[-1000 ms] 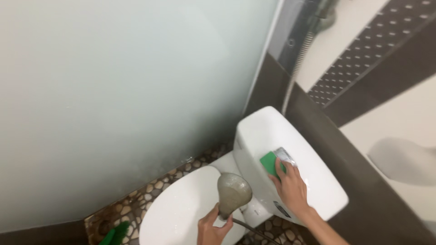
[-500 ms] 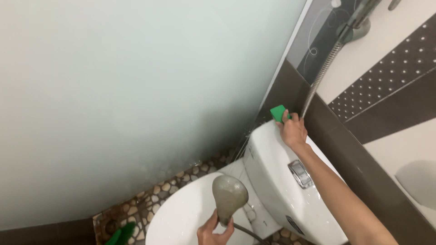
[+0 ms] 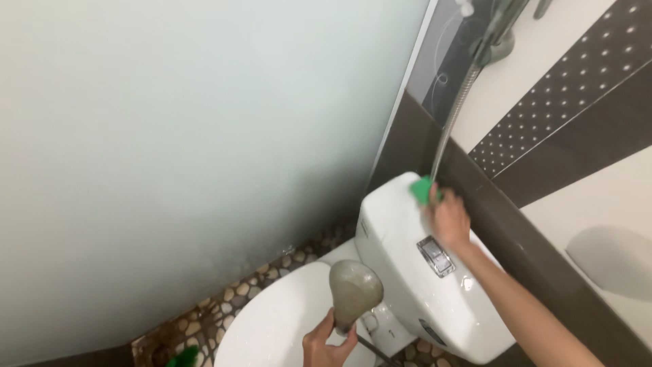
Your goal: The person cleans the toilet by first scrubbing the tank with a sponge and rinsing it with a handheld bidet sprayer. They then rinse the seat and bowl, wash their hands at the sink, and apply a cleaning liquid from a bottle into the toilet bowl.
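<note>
A white toilet tank [image 3: 401, 272] stands against the dark tiled wall, with a chrome flush button [image 3: 435, 255] on its lid. My right hand [image 3: 449, 219] presses a green sponge [image 3: 424, 189] onto the far end of the lid. My left hand [image 3: 327, 346] grips the handle of a grey shower head [image 3: 354, 289], held over the closed white toilet seat lid [image 3: 278, 326] at the bottom.
A frosted glass panel [image 3: 190, 136] fills the left side. A metal shower hose [image 3: 454, 112] runs down the wall behind the tank. The floor is pebble mosaic [image 3: 224, 309], with a green brush [image 3: 182, 355] at the bottom edge. A pale rounded fixture [image 3: 611, 261] sits at right.
My right hand swept the sponge from the flush button to the tank lid's far end, then drew back slightly. The shower head stayed over the seat lid.
</note>
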